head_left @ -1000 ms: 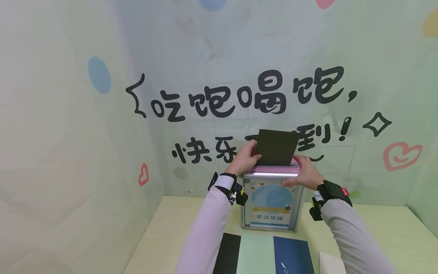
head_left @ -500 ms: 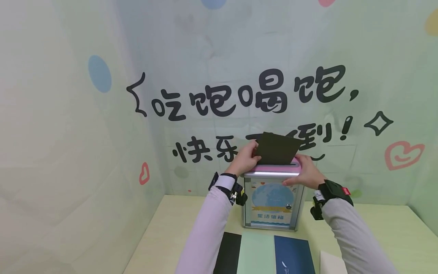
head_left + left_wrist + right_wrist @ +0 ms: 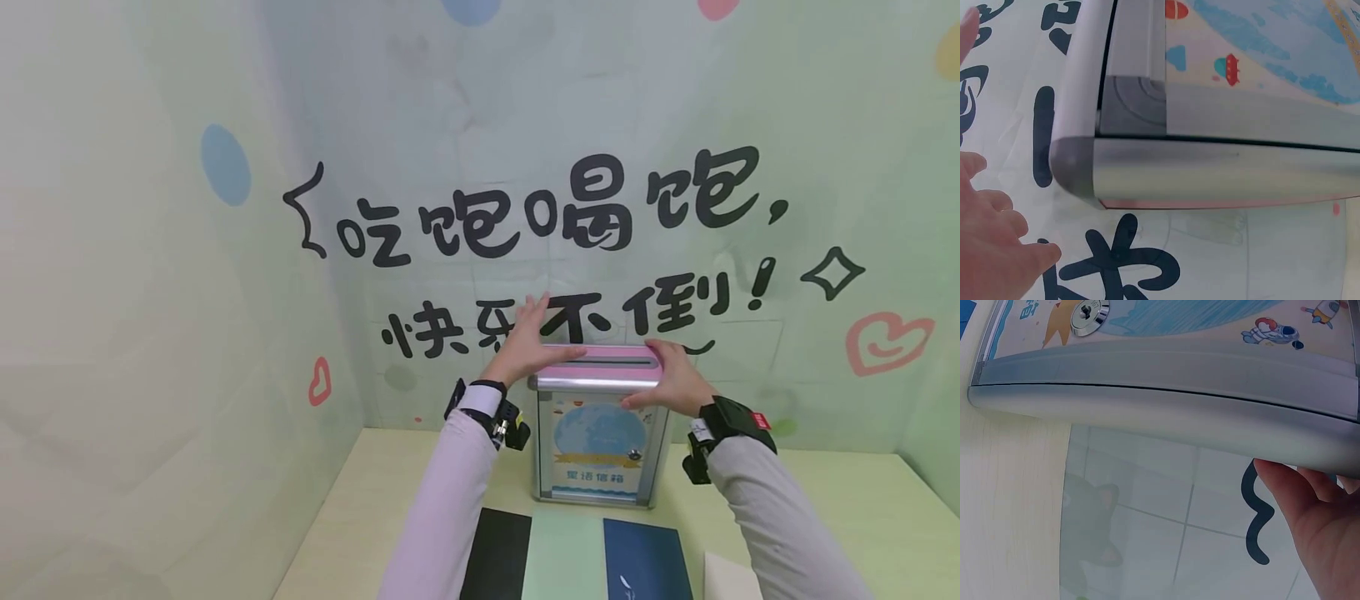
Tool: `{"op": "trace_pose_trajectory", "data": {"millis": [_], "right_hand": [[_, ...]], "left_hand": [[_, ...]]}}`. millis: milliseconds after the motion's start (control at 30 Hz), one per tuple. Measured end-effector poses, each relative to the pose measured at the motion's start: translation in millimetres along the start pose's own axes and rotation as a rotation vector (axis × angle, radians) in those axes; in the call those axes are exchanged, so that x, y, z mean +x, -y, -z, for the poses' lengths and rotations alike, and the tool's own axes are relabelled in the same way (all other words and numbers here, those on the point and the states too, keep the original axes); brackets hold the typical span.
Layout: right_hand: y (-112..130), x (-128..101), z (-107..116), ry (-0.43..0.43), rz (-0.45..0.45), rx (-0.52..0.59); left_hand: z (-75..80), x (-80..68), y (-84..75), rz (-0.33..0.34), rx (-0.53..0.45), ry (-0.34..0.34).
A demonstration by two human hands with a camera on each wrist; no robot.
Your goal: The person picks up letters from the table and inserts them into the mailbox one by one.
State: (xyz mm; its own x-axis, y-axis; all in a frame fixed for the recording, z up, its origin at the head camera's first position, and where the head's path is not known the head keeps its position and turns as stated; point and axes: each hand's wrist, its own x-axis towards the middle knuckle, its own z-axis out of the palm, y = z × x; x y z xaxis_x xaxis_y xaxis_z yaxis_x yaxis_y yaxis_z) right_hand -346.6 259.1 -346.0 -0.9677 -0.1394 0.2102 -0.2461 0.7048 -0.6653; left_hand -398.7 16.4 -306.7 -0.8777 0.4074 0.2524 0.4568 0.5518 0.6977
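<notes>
A silver-framed letter box (image 3: 597,442) with a pink slotted top (image 3: 611,362) stands upright against the back wall. My left hand (image 3: 525,346) is at its upper left, fingers spread and holding nothing; in the left wrist view those fingers (image 3: 997,244) stand apart from the box corner. With the thumb in front and the other fingers at the top, my right hand (image 3: 671,379) grips the box's upper right corner. Its thumb (image 3: 1288,484) touches the metal edge in the right wrist view. A round lock (image 3: 1090,315) is on the box front.
On the pale table (image 3: 405,500) in front of the box lie a black card (image 3: 497,554), a pale green card (image 3: 564,554) and a dark blue card (image 3: 647,558) in a row. A whitish card (image 3: 727,577) is partly behind the right sleeve.
The dark card that stood in the slot tilted and then went out of view. My left hand has let go of it and spread its fingers. The right hand stays on the box.
</notes>
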Motion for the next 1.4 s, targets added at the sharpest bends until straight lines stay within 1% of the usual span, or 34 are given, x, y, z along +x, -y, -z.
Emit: {"op": "trace_pose_trajectory", "data": {"millis": [133,233,333,533,700,833,1000,1133,1300,1400], "right_hand": [[0,1,-1,0.000,0.001,0.004],[0,1,-2,0.001,0.002,0.002],[0,2,-3,0.000,0.004,-0.002],[2,1,-3,0.000,0.011,-0.004],[4,1,-3,-0.004,0.013,-0.009],[7,1,-3,0.002,0.014,-0.012],[7,1,-2,0.003,0.012,-0.025],[5,0,0,0.009,0.008,-0.039],[2,0,1,0.007,0.014,-0.039],[0,1,1,0.010,0.013,-0.047]], "left_hand": [[4.1,-3.0,5.3,-0.004,-0.003,0.006],[5.9,-5.6,11.1,0.012,-0.004,0.015],[5.7,-9.2,16.8,0.026,0.012,0.040],[-5.0,-15.6,28.9,0.025,0.041,0.097],[-16.7,-17.9,34.9,0.025,0.011,0.120],[-20.7,-16.9,38.0,0.023,-0.005,0.099],[-21.0,-17.3,35.8,0.008,-0.049,0.078],[-24.5,-16.9,35.6,0.023,-0.085,0.068],[-29.0,-15.5,36.5,0.027,-0.098,0.051],[-29.6,-15.2,36.7,0.036,-0.099,0.055]]}}
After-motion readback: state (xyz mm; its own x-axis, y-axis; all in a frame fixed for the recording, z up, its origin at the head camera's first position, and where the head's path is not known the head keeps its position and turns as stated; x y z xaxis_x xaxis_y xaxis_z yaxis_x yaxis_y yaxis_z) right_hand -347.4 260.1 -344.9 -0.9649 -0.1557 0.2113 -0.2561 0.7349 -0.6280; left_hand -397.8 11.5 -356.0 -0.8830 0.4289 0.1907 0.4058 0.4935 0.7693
